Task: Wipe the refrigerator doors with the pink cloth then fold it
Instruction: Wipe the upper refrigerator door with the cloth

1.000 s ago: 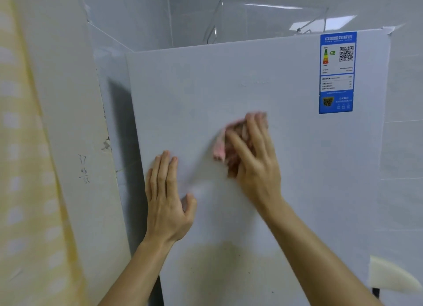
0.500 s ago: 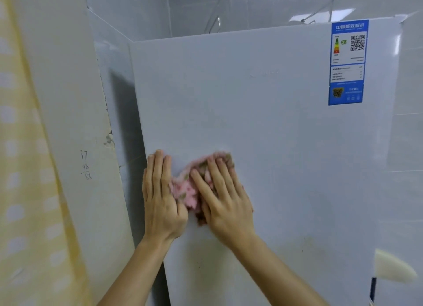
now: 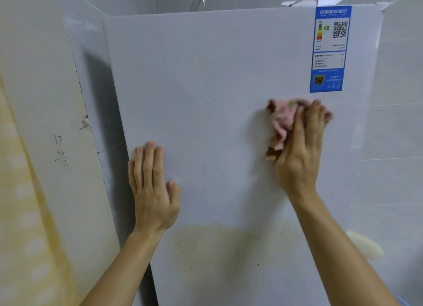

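The pink cloth (image 3: 281, 122) is bunched on the right part of the refrigerator door (image 3: 217, 76), just below the blue energy label (image 3: 329, 49). It is pinned under the right hand (image 3: 299, 150), fingers straight and pressing. The left hand (image 3: 152, 191) rests flat, fingers together, near the door's left edge, well apart. A yellowish stain (image 3: 206, 239) lies lower than the 2 hands, down and left of the cloth, so the next sweep probably runs that way.

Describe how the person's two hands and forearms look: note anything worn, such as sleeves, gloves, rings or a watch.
The left hand and right hand are bare: no gloves, rings or watch show. The left forearm and right forearm are uncovered down to the picture's lower edge, with no sleeve in view. The fingernails look short and unpainted.
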A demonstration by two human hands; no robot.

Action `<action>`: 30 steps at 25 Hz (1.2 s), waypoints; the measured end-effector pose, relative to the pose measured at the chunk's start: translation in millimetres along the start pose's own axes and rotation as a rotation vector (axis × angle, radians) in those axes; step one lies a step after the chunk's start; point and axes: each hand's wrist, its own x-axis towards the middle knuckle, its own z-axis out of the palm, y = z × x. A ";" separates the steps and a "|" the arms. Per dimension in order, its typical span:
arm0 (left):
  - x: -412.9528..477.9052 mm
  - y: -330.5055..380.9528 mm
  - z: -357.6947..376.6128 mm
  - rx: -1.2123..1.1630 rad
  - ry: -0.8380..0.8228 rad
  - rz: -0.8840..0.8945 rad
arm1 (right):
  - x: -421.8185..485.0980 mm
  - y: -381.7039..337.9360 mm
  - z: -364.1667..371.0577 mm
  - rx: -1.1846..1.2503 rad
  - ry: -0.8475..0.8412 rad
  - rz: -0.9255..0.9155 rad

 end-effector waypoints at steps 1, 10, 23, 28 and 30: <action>0.0 -0.2 -0.5 -0.001 0.000 0.000 | 6.1 -0.8 2.5 0.027 0.018 0.073; -0.8 -1.5 0.1 0.016 0.007 0.016 | -169.9 -67.3 12.3 0.207 -0.371 -0.330; -3.0 64.7 27.3 -0.038 -0.026 0.073 | -13.2 36.0 -27.5 0.129 0.059 0.112; -5.9 88.3 37.5 -0.032 -0.015 0.098 | -116.0 34.2 -27.2 0.213 -0.069 0.029; -6.2 99.3 43.5 -0.024 -0.018 0.107 | -153.9 53.1 -40.6 0.161 -0.217 -0.087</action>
